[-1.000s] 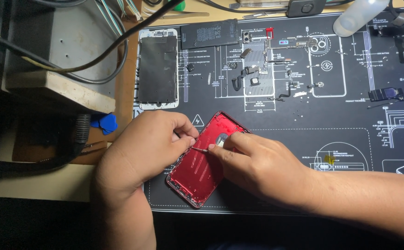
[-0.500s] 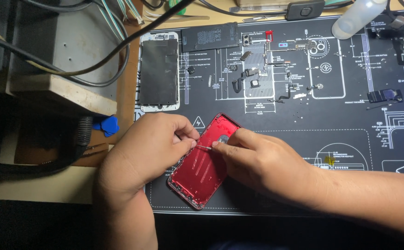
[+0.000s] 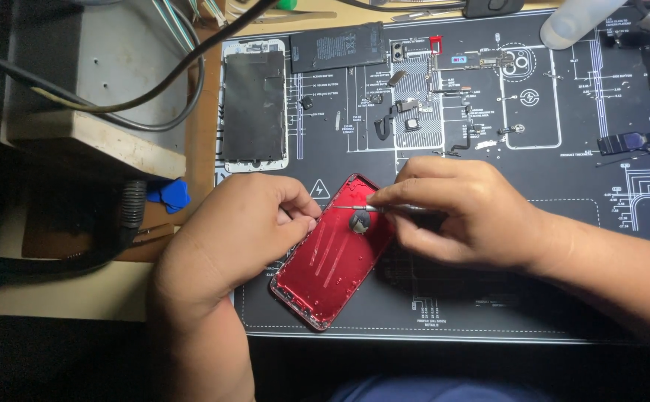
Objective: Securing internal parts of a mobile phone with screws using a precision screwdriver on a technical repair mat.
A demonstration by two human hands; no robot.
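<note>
Dark and covered in thin white line drawings, your work mat (image 3: 578, 246) fills most of the desk in front of you. On it, tilted a bit, lies the red phone shell (image 3: 332, 260), open side up, with a small round grey part (image 3: 360, 221) near its top end.

Your left hand (image 3: 228, 238) rests on the left edge of the red phone shell. Its fingers are curled and pinched together at that edge, right where the tip of the tool meets the shell. You cannot tell if they hold anything small there.

Your right hand (image 3: 459, 212) comes in from the right. Its fingers are closed around a thin metal tool (image 3: 362, 208), which lies flat across the top part of the shell, just above the round grey part, and points to your left hand.

Farther up the mat, well apart from your hands, a phone screen (image 3: 255, 104) lies flat with its back up. Beside it is a flat black battery (image 3: 338, 48). Many tiny phone parts (image 3: 414, 112) sit spread out on the drawings. A clear plastic bottle (image 3: 585, 18) lies at the top right.

Off the mat on the left, blue picks (image 3: 168, 195) lie on the wooden desk (image 3: 79, 290), near a ribbed black hose (image 3: 133, 212). Black cables (image 3: 154, 85) loop over a grey metal box (image 3: 109, 63).
</note>
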